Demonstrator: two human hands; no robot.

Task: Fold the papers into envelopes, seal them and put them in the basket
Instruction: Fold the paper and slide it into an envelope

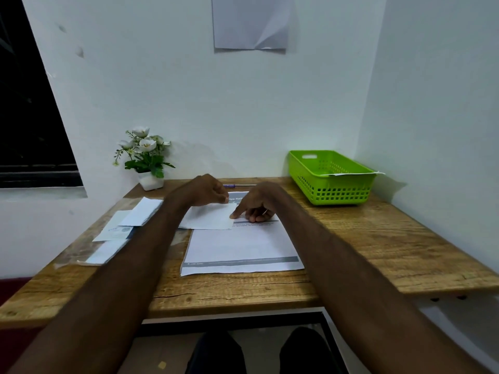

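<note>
Hands [208, 191] [258, 205] seemingly creasing folded paper [209, 218]

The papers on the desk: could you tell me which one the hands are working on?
The small folded sheet lying atop the large printed sheet; the right hand presses it, unlike the pile at left.

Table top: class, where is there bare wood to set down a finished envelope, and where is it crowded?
Bare wood lies right of the printed sheet, in front of the green basket, and along the table's near edge. The left side is crowded with envelopes; both hands work mid-table.
</note>
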